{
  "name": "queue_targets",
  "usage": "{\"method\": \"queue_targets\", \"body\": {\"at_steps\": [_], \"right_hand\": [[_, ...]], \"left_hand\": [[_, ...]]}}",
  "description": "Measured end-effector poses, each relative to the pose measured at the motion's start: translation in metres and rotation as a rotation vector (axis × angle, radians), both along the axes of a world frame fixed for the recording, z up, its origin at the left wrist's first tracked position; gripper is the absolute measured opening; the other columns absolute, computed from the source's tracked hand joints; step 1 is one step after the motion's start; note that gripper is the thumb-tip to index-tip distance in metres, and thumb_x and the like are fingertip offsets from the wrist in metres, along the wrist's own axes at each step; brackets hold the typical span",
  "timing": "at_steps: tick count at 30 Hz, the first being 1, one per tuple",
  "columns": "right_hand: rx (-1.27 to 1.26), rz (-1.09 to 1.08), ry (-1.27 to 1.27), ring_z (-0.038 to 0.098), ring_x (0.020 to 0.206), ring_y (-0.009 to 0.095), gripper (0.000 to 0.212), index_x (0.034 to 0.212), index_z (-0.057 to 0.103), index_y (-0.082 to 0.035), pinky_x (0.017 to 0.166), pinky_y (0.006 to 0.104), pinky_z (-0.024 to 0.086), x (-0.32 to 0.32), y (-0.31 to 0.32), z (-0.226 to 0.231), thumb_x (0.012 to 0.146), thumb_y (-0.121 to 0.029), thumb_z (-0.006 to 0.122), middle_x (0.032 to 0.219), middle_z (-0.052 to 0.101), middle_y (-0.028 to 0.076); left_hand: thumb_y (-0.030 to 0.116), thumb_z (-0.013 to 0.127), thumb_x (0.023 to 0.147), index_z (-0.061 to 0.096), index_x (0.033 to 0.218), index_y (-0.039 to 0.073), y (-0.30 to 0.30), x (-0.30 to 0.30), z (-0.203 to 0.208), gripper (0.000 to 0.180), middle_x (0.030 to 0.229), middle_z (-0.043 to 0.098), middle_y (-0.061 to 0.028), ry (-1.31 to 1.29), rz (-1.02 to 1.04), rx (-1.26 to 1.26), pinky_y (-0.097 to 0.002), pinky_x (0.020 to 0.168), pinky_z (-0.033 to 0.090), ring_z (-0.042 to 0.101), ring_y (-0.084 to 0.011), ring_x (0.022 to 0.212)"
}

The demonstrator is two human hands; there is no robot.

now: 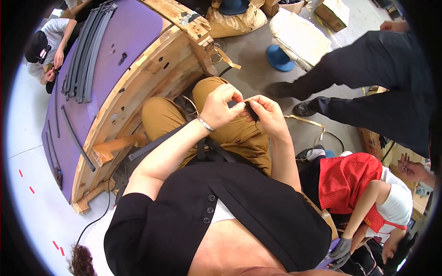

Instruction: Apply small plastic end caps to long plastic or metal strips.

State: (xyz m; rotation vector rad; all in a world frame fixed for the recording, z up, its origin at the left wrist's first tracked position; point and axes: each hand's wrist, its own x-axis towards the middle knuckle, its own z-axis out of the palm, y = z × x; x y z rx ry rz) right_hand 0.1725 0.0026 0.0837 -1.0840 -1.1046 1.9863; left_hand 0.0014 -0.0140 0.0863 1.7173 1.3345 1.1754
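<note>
Forearms angled inward. Right hand (pixel 268 115) pinches black piece (pixel 252 112); left hand (pixel 220 108) beside it, fingers narrow, can't tell grip.

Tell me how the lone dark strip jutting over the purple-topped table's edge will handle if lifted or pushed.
The lone dark strip is probably fairly stiff, as it runs almost straight. It looks slender, so likely light for its length. With one end overhanging the purple-topped table, it may tip off if pushed outward.
</note>
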Motion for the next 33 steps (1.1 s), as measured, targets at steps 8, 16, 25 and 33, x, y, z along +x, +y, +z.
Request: {"method": "queue_targets", "body": {"at_steps": [8, 16, 25, 33], "right_hand": [[-0.176, -0.129, -0.015, 0.06, 0.066, 0.01, 0.017, 0.087, 0.057, 0.0, 0.058, 0.0231, 0.05, -0.014, -0.001, 0.006, 0.09, -0.012, 0.044, 0.077, 0.063, 0.006], [-0.019, -0.171, -0.058, 0.056, 0.061, 0.009, 0.014, 0.084, 0.057, 0.003, 0.055, 0.0205, 0.045, -0.032, -0.01, 0.008, 0.087, -0.008, 0.049, 0.073, 0.061, 0.006], [-0.155, -0.255, -0.048, 0.055, 0.062, 0.008, 0.015, 0.084, 0.063, 0.003, 0.059, 0.0189, 0.045, -0.042, -0.009, 0.01, 0.082, -0.011, 0.057, 0.073, 0.062, 0.004], [-0.208, -0.281, -0.019, 0.045, 0.054, 0.005, 0.013, 0.082, 0.064, 0.001, 0.052, 0.0185, 0.035, -0.044, -0.007, 0.012, 0.081, -0.01, 0.057, 0.065, 0.056, -0.001]], "left_hand": [[0.003, 0.066, 0.062, 0.052, 0.07, 0.003, -0.006, -0.009, 0.01, 0.016, 0.07, 0.054, -0.007, 0.011, 0.033, 0.201, -0.0325, 0.063, 0.044, 0.054, -0.0246, 0.069], [0.002, 0.069, 0.065, 0.054, 0.073, 0.003, -0.007, -0.013, 0.001, 0.017, 0.076, 0.055, -0.0084, 0.07, 0.033, 0.158, -0.0324, 0.064, 0.045, 0.055, -0.0257, 0.073], [-0.002, 0.068, 0.063, 0.054, 0.078, 0.002, -0.009, -0.019, -0.003, 0.021, 0.075, 0.054, -0.0094, 0.033, 0.088, 0.129, -0.032, 0.063, 0.044, 0.054, -0.0261, 0.071], [-0.002, 0.068, 0.064, 0.055, 0.077, 0.002, -0.009, -0.023, -0.001, 0.019, 0.076, 0.055, -0.0094, 0.061, 0.117, 0.166, -0.0316, 0.062, 0.044, 0.055, -0.0255, 0.071]]}}
